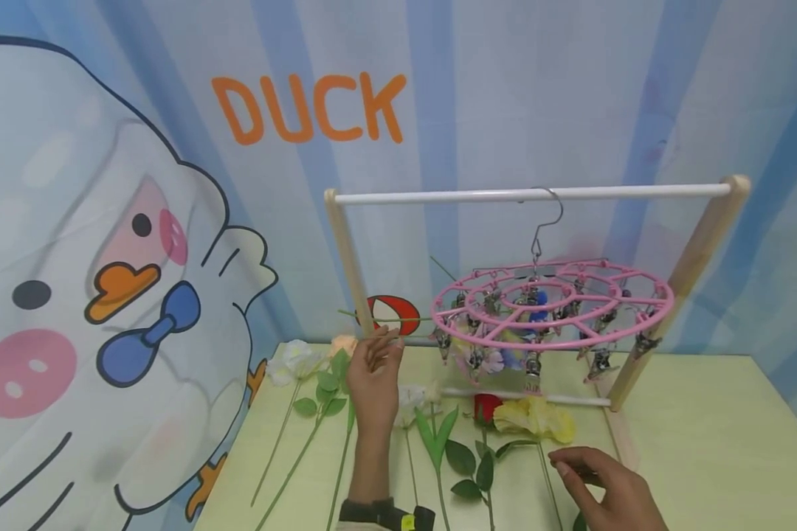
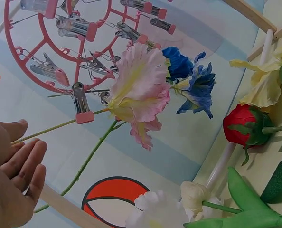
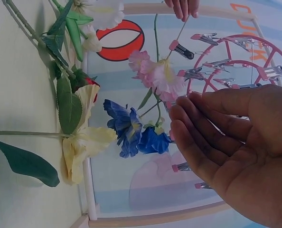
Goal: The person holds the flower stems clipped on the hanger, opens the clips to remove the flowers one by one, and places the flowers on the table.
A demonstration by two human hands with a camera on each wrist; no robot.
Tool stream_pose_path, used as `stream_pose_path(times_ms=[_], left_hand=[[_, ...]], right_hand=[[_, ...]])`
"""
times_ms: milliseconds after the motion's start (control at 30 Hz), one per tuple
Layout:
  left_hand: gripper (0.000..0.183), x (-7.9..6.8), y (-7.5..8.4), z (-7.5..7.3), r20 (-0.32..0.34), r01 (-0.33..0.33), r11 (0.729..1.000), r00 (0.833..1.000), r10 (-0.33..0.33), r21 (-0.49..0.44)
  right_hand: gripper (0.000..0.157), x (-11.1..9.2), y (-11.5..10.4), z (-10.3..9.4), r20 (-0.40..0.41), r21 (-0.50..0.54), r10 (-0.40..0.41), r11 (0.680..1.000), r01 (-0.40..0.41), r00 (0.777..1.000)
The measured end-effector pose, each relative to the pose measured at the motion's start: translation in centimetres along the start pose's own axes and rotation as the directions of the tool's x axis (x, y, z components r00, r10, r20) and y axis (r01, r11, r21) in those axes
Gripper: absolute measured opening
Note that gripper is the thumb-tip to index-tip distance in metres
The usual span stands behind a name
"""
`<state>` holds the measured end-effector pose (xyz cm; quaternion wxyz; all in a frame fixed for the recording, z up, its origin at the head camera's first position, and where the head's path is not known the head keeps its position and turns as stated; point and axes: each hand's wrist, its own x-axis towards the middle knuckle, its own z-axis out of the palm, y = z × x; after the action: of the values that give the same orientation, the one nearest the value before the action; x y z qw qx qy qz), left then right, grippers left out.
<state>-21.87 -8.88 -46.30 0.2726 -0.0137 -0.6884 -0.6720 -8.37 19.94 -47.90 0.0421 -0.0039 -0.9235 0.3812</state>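
Note:
My left hand [image 1: 375,369] is raised at the left of a pink round clip hanger [image 1: 544,344]. Its thumb and fingers pinch the thin stem of a pink flower [image 2: 138,80], which lies sideways below the hanger. A metal clip [image 2: 82,102] with a pink tip overlaps that stem near the bloom. Blue flowers [image 3: 124,128] hang close by the pink one, and a second green stem [image 2: 91,154] slants under it. Over the table at front right, my right hand [image 1: 607,487] has loosely bent fingers and holds nothing. It is nearest the yellow flower [image 1: 538,419].
The hanger hooks onto the white bar [image 1: 425,197] of a wooden-legged stand. On the pale table [image 1: 717,442] lie a red rose [image 1: 486,407], white flowers [image 1: 297,361], a peach flower [image 1: 343,345] and several green stems. A duck-print cloth [image 1: 505,96] hangs behind.

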Motion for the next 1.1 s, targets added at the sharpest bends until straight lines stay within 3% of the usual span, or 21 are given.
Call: stream_pose_path(times_ms=[200, 333, 433, 500, 633, 733, 867, 1000, 1100], left_hand=[[0.017, -0.6, 0.0, 0.1, -0.042, -0.071, 0.997, 0.996, 0.072, 0.027], [0.013, -1.6, 0.2, 0.2, -0.03, -0.139, 0.989, 0.99, 0.141, 0.048], [0.014, -2.4, 0.3, 0.3, 0.008, -0.246, 0.966, 0.969, 0.247, 0.082], [0.017, -2.9, 0.5, 0.4, 0.045, -0.327, 0.939, 0.945, 0.324, 0.103], [0.022, -3.8, 0.8, 0.4, 0.126, -0.497, 0.851, 0.868, 0.481, 0.171], [0.027, -4.2, 1.2, 0.6, 0.175, -0.631, 0.75, 0.776, 0.606, 0.201], [0.029, -4.9, 1.9, 0.9, 0.236, -0.745, 0.634, 0.668, 0.706, 0.209], [0.029, -5.8, 2.4, 1.2, 0.307, -0.8, 0.557, 0.6, 0.739, 0.224], [0.026, -6.3, 2.6, 1.4, 0.344, -0.837, 0.504, 0.547, 0.763, 0.212]], right_hand=[[0.012, -0.1, -0.1, 0.3, -0.008, 0.015, -0.027, 1.0, 0.027, 1.0], [0.012, 0.0, -0.2, 0.4, 0.0, 0.03, -0.043, 0.999, 0.043, 0.999], [0.012, 0.1, -0.4, 0.5, 0.01, 0.042, -0.05, 0.998, 0.049, 0.999], [0.013, 0.1, -0.6, 0.5, 0.019, 0.046, -0.056, 0.997, 0.056, 0.998], [0.013, 0.1, -1.1, 0.6, 0.021, 0.052, -0.068, 0.996, 0.067, 0.997], [0.013, 0.0, -1.7, 0.8, 0.005, 0.061, -0.092, 0.994, 0.092, 0.996], [0.015, -0.2, -2.5, 1.0, -0.01, 0.055, -0.112, 0.992, 0.113, 0.994], [0.015, -0.6, -3.3, 0.8, -0.074, 0.013, -0.148, 0.989, 0.149, 0.986], [0.017, -1.0, -4.0, 0.2, -0.187, -0.014, -0.2, 0.979, 0.201, 0.962]])
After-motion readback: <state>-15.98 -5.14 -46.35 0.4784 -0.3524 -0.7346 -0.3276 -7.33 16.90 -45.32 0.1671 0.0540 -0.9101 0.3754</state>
